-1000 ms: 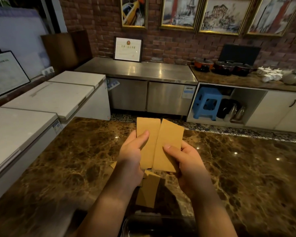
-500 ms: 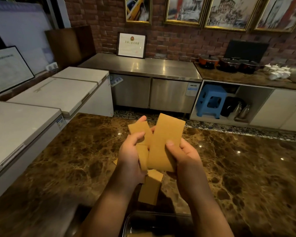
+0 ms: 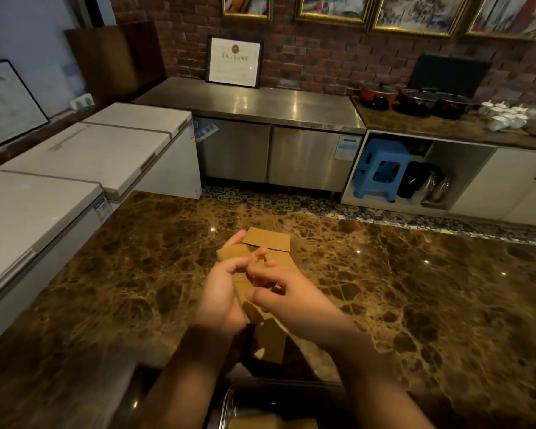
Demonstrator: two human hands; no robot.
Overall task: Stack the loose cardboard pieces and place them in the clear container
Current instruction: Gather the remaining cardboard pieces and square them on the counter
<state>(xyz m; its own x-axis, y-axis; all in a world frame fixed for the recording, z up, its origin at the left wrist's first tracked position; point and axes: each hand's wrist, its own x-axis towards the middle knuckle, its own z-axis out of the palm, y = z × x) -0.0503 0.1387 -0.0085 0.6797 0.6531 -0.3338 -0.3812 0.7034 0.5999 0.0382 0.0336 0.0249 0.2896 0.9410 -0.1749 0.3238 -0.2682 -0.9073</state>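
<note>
left hand (image 3: 222,300): lower centre of frame, above the tabletop, palm turned inward, fingers curled round the left edge of the cardboard pieces (image 3: 265,247), gripping them.
right hand (image 3: 287,300): just right of the left hand, thumb and fingers curled onto the near face of the same pieces, pinching them; motion-blurred.
cardboard pieces: tan rectangular cards held between both hands, not squared up; one sticks out at the top, another juts left. More cards (image 3: 268,343) lie on the tabletop directly below the hands, partly in shadow.
clear container (image 3: 229,400): bottom centre edge of frame, between the forearms; only its rim and a corner show. A tan shape is visible inside, too dark to identify.
tabletop (image 3: 415,305): glossy brown marble, fills the lower half.
writing: framed certificate (image 3: 234,61) leaning on the brick wall at upper centre carries a red emblem and lines of text, too small to read. Blue-and-white sticker (image 3: 347,147) on the steel cabinet, unreadable. Sticker (image 3: 102,207) on the white chest freezer at left, unreadable.
blue stool (image 3: 381,168): in the open shelf at right of centre.
</note>
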